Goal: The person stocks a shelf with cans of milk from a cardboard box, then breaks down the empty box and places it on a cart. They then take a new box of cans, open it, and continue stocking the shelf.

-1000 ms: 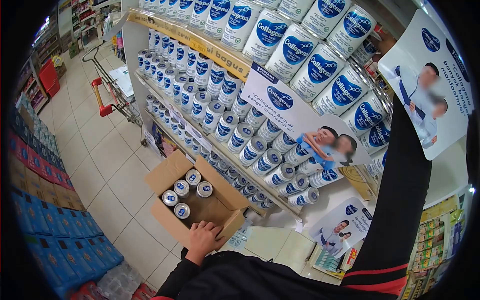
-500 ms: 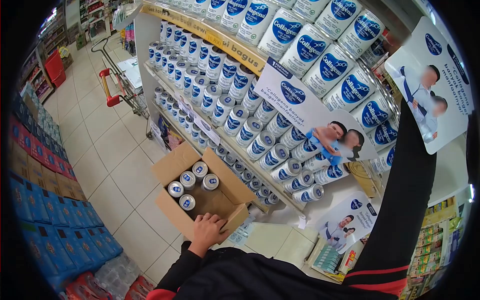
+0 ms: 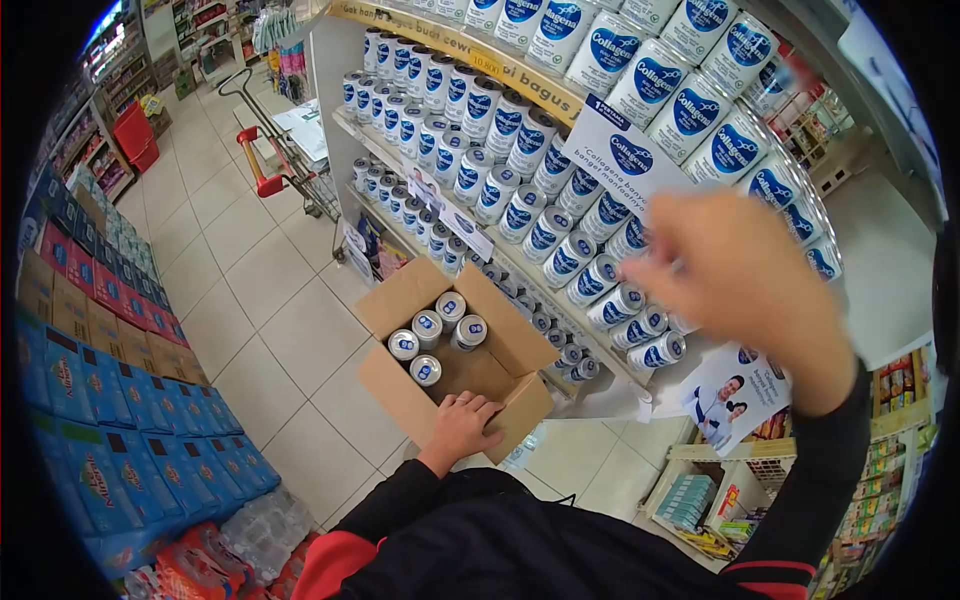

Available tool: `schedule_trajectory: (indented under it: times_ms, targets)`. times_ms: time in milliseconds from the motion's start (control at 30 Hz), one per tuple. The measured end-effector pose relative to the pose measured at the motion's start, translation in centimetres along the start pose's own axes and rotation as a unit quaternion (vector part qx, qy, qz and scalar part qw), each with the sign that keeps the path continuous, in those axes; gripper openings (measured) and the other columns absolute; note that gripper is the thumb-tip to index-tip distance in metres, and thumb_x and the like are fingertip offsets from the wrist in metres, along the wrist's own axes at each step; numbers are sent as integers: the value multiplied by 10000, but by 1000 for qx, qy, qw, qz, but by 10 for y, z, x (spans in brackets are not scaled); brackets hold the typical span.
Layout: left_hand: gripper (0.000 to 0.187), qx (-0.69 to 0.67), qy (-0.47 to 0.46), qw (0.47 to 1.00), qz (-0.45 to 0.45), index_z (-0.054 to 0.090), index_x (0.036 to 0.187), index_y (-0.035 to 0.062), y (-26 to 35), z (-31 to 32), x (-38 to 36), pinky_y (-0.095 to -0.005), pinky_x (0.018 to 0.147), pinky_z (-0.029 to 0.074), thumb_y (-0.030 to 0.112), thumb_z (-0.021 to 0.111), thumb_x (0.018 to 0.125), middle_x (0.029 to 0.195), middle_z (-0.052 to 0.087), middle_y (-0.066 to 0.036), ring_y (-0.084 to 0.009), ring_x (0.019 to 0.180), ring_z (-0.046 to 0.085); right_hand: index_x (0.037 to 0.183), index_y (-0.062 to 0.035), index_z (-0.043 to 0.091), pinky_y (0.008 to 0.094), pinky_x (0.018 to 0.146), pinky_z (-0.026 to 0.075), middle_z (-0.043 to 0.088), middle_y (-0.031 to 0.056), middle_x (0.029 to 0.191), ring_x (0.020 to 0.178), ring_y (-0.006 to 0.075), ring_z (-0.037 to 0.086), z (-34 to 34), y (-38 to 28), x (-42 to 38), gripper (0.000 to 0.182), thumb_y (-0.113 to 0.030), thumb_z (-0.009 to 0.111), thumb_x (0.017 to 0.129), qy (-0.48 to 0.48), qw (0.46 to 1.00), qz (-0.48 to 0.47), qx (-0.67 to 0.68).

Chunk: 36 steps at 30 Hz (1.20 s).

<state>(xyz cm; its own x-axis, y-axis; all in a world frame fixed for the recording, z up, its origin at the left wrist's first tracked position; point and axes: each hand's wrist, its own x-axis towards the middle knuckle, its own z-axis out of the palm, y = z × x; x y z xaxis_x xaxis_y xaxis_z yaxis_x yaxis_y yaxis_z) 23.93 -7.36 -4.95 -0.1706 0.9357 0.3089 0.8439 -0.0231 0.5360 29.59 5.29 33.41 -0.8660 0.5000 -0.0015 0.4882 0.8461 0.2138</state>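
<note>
An open cardboard box (image 3: 392, 385) sits low in front of me, with several white-and-blue cans (image 3: 427, 326) standing inside, mostly at its far and left parts. My left hand (image 3: 462, 430) grips the box's near edge, fingers bent over the rim. Raised at the right is my right hand (image 3: 750, 285), in front of the shelf display; motion smears its fingers and I see no can in it. Behind it stand rows of small Collagena cans (image 3: 570, 258) on the shelf. The hand partly covers a Collagena sign (image 3: 620, 155).
Larger Collagena tins (image 3: 655, 80) fill the upper shelf. A shopping trolley (image 3: 275, 160) stands beyond the box on the tiled floor (image 3: 300, 335). Blue packs (image 3: 130, 460) are stacked along the left. Another sign (image 3: 730, 400) and low racks (image 3: 690, 495) are at the right.
My right hand has come into view, its arm now bent over the display. The view has shifted, so the box and shelves sit farther right. My left hand stays on the box edge.
</note>
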Motion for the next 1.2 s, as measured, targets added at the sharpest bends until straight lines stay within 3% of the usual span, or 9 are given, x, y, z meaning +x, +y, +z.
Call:
schedule_trajectory:
  times_ms: [33, 167, 233, 400, 467, 567, 733, 900, 1200]
  targets:
    - [280, -31, 0, 999, 7, 617, 866, 156, 0, -6, 0, -324, 670, 377, 305, 634, 630, 792, 561, 0, -182, 774, 514, 698, -59, 506, 326, 458, 376, 543, 94, 615, 509, 250, 504, 21, -11, -4, 242, -261, 640, 691, 27, 998, -62, -20]
    - [236, -214, 2, 977, 11, 611, 875, 115, -8, -17, 1, -323, 687, 390, 178, 644, 649, 806, 560, -32, -212, 785, 512, 807, -79, 509, 373, 529, 431, 568, 84, 679, 615, 283, 561, 73, -51, 4, 245, -273, 620, 707, 28, 982, -76, 170]
    - [229, -307, 79, 948, 17, 604, 893, 71, -12, -34, -2, -316, 708, 396, 67, 621, 664, 813, 560, -69, -235, 795, 511, 814, -76, 512, 389, 571, 440, 579, 97, 738, 680, 291, 568, 122, -65, 19, 230, -261, 608, 718, 22, 950, -5, 312]
    - [197, -298, 89, 950, -17, 604, 881, 41, -47, -78, -37, -304, 700, 414, 14, 567, 689, 832, 568, -85, -222, 796, 525, 868, -70, 505, 403, 681, 436, 562, 120, 829, 827, 297, 550, 286, -72, 46, 255, -246, 608, 715, -49, 950, 59, 302]
    - [190, -309, 137, 934, -112, 601, 871, 34, -65, -90, -63, -280, 654, 433, -6, 555, 692, 830, 572, -84, -202, 779, 541, 957, -75, 467, 416, 726, 438, 510, 131, 971, 881, 325, 530, 322, -82, 50, 338, -208, 629, 691, -61, 955, 144, 253]
    - [173, -274, 165, 934, -161, 593, 871, 23, -94, -105, -106, -248, 620, 438, -15, 544, 709, 820, 578, -77, -172, 760, 551, 1023, -61, 413, 429, 742, 444, 419, 138, 1095, 910, 352, 513, 345, -92, 56, 439, -135, 650, 661, -79, 958, 133, 243]
    - [150, -332, 253, 858, -301, 575, 910, 16, -121, -126, -160, -215, 625, 417, 7, 511, 774, 825, 578, -45, -104, 766, 531, 1006, -19, 394, 415, 728, 461, 386, 147, 1089, 900, 355, 515, 358, -102, 59, 430, -37, 632, 648, -45, 965, 143, 213]
    - [154, -359, 264, 843, -301, 572, 925, 18, -131, -130, -166, -206, 652, 400, 14, 506, 786, 825, 573, -39, -83, 761, 513, 933, -29, 397, 389, 662, 494, 441, 140, 993, 823, 320, 548, 380, -109, 53, 386, -43, 632, 628, 23, 975, 142, 171]
    - [141, -367, 138, 888, -242, 580, 897, 23, -118, -97, -108, -217, 683, 407, 18, 512, 773, 859, 593, -51, -104, 779, 549, 895, -64, 393, 385, 574, 488, 477, 121, 883, 742, 309, 554, 373, -124, 3, 420, -88, 669, 580, 125, 971, 89, 183]
